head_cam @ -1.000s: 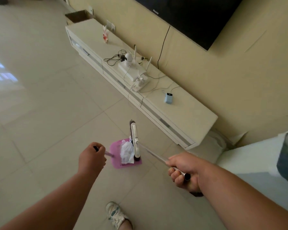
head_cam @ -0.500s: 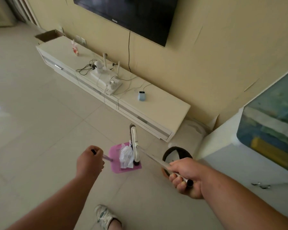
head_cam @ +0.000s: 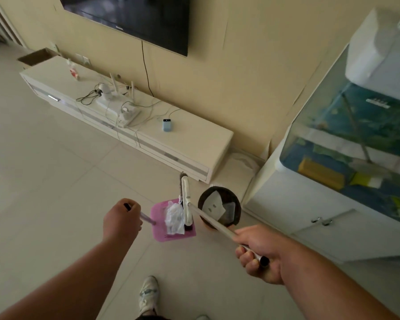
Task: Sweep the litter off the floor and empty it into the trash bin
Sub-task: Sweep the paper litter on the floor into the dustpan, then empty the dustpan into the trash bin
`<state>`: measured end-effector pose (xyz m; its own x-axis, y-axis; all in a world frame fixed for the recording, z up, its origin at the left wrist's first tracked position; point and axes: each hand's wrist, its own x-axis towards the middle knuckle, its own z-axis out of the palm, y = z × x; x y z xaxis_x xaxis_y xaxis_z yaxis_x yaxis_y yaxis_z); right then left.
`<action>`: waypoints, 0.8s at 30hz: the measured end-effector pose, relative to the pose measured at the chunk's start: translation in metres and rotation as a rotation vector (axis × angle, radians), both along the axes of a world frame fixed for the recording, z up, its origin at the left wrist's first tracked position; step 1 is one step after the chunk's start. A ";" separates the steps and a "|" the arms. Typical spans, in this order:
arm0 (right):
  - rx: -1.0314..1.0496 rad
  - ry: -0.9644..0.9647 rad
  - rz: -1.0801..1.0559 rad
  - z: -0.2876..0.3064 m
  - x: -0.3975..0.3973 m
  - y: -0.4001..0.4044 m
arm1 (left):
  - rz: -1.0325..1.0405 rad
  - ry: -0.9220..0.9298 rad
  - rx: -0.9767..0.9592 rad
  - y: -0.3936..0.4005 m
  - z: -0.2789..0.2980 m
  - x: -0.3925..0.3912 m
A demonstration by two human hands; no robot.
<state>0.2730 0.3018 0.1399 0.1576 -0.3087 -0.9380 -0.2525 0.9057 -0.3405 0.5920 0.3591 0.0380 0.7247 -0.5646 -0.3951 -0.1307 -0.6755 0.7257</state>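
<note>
A pink dustpan (head_cam: 158,232) hangs over the tiled floor, with crumpled white litter (head_cam: 174,218) lying in it. My left hand (head_cam: 121,221) grips the dustpan's long handle. The white broom head (head_cam: 186,199) presses against the litter on the pan's right side. My right hand (head_cam: 260,252) is closed on the top of the broom's metal pole. Just right of the pan stands a round dark trash bin (head_cam: 219,224) with pieces of paper inside.
A low white TV cabinet (head_cam: 194,137) with a router, cables and a small blue device runs along the wall under a wall-mounted TV (head_cam: 136,17). A fish tank on a white cupboard (head_cam: 310,215) stands at the right. My shoe (head_cam: 149,294) is below.
The view has swung right, bringing the trash bin and fish tank into sight. The dustpan with litter and the broom have come close beside the bin.
</note>
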 end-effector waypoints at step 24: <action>-0.244 -0.095 -0.260 0.040 -0.143 0.066 | -0.187 -0.202 -0.110 -0.025 0.099 -0.081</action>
